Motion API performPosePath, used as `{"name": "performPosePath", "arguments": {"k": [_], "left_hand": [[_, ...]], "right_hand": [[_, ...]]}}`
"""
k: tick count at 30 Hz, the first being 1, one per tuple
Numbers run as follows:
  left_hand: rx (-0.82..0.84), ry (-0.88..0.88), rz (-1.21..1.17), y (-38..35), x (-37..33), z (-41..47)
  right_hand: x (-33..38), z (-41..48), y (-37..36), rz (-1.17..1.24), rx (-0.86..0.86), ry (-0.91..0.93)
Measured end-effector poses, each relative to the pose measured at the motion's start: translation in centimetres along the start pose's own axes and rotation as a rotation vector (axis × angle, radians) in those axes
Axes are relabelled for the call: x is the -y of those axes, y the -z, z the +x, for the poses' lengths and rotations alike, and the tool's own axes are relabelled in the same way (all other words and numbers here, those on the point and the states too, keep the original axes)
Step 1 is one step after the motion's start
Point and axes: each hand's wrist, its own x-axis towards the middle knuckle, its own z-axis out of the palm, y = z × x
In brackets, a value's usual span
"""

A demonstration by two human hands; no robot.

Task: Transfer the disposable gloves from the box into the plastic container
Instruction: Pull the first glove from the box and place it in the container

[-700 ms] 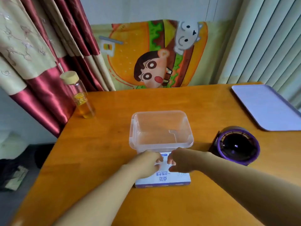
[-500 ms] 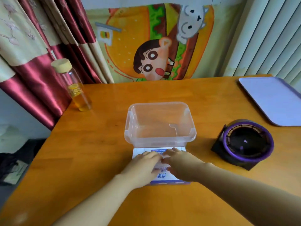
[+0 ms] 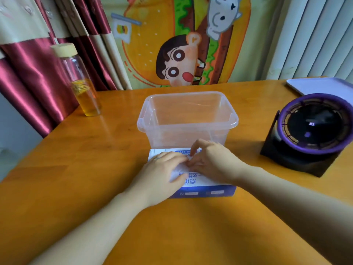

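A flat white and blue glove box (image 3: 207, 191) lies on the wooden table, right in front of the clear plastic container (image 3: 188, 127), which is open and holds nothing. My left hand (image 3: 162, 173) rests flat on the left half of the box top, fingers stretched toward its middle. My right hand (image 3: 212, 161) sits on the right half with curled fingers, pinching at a small white spot in the middle of the box top. What it pinches is too small to make out. No glove shows outside the box.
A glass bottle (image 3: 84, 88) with yellow liquid stands at the table's far left edge. A black and purple round device (image 3: 313, 129) sits to the right of the container, with a pale lilac tray (image 3: 324, 86) behind it. Curtains and a cartoon cloth hang behind the table.
Both hands have slid forward on the box top. The right hand's fingers have curled into a pinch at its middle. The view has come lower and closer.
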Motion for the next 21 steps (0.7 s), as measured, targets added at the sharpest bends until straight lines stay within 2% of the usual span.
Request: {"name": "performPosePath", "arguments": {"k": [5,11,14,17,21], "left_hand": [[0.041,0.032,0.045,0.4,-0.6,-0.2],[0.048,0.059,0.029,0.9,-1.4,-0.7],[0.041,0.084,0.0,0.9,-1.6,-1.1],[0.02,0.122,-0.008,1.0,-1.8,-1.5],[-0.058,0.131,0.039,0.8,-1.8,-1.8]], "right_hand": [[1.8,-0.6,0.2,-0.022,-0.065,-0.03],[3.3,-2.0,0.7,-0.1,-0.248,-0.034],[3.6,-2.3,0.8,-0.018,-0.29,-0.107],[3.8,-2.2,1.0,0.162,-0.23,-0.186],[4.2,-1.7,0.8,0.139,-0.172,-0.235]]}}
